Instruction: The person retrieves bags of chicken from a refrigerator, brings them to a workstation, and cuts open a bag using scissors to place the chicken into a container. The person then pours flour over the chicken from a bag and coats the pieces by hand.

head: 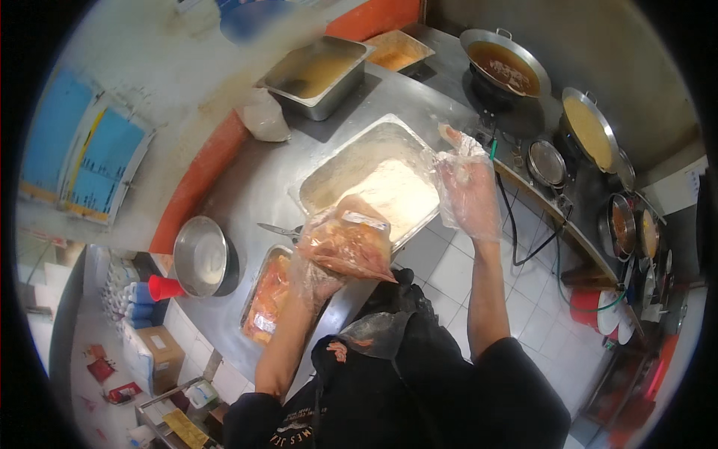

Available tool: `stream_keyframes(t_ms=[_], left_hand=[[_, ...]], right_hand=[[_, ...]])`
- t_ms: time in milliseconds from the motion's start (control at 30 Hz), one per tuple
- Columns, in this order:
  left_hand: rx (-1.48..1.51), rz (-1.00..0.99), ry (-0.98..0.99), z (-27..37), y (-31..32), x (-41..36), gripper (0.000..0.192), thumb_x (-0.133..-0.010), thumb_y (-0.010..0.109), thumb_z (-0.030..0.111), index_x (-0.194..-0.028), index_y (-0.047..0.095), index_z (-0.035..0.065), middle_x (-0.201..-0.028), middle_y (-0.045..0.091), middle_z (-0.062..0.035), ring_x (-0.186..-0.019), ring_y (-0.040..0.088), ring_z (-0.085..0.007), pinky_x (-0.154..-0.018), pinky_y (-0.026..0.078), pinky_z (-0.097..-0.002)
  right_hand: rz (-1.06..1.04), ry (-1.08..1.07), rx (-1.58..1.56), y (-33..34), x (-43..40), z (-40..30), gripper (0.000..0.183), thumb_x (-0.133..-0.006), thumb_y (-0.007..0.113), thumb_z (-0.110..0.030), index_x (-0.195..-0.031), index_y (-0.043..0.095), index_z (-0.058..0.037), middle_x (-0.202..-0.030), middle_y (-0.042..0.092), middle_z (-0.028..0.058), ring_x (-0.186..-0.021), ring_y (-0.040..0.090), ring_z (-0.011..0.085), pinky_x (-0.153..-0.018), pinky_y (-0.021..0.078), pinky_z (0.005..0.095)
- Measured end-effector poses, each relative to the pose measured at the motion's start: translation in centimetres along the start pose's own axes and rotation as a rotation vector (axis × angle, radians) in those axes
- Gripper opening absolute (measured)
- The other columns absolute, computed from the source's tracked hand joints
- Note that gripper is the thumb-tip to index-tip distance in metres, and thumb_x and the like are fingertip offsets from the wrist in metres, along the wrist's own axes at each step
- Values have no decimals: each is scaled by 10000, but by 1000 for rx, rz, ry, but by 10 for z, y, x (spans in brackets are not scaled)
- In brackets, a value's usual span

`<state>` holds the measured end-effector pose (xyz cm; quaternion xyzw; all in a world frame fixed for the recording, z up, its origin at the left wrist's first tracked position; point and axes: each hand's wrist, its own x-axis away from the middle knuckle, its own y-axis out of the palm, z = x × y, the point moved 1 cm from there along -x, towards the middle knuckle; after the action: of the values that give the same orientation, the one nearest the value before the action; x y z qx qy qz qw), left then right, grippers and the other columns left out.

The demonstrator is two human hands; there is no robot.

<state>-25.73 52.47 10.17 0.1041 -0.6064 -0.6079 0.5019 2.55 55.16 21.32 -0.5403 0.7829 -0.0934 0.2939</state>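
Note:
My left hand (324,285), in a clear plastic glove, holds up a clear plastic bag of raw, reddish marinated meat (353,241) that bears a label. The bag covers the near left corner of a deep steel pan (342,168). White flour (392,191) is heaped along that pan's right side. Beyond the pan's right edge, my right hand (468,182) is raised in a loose clear glove, its fingers apart and nothing visible in them. Partly behind the bag lies a pair of scissors (277,229). A smaller steel tray beside my left forearm contains more bagged meat (269,297).
A steel bowl (193,255) and a red cup (165,287) stand at the left. Behind are a deep pan of yellowish liquid (320,73) and a white bag (263,115). Along the right counter, a wok of brown oil (502,67) and another wok (589,126) sit near a hanging hose (513,241).

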Motion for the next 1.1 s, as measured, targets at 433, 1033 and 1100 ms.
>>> stream_keyframes(t_ms=[433, 1033, 1100], left_hand=[[-134, -22, 323, 29, 57, -31, 472, -1055, 576, 429, -1348, 627, 63, -1205, 725, -184, -971, 767, -333, -687, 696, -483], [-647, 256, 425, -27, 42, 0, 365, -1081, 552, 315, -1308, 631, 41, -1212, 703, -165, -1019, 713, -279, -831, 638, -419], [-727, 216, 438, -28, 34, 5, 366, -1080, 554, 312, -1313, 627, 39, -1215, 701, -165, -1026, 711, -276, -839, 636, -415]], right_hand=[[-251, 174, -227, -21, -30, 61, 451, -975, 665, -56, -1426, 651, -67, -1249, 723, 103, -1127, 665, 192, -1041, 502, 366], [-515, -584, 152, 52, 58, 24, 393, -828, 785, -103, -1211, 745, -22, -1168, 741, 135, -1096, 721, 322, -923, 575, 448], [-376, -639, -15, 65, 46, 24, 380, -847, 689, -112, -1221, 727, -58, -1175, 727, 139, -1147, 682, 302, -981, 542, 438]])
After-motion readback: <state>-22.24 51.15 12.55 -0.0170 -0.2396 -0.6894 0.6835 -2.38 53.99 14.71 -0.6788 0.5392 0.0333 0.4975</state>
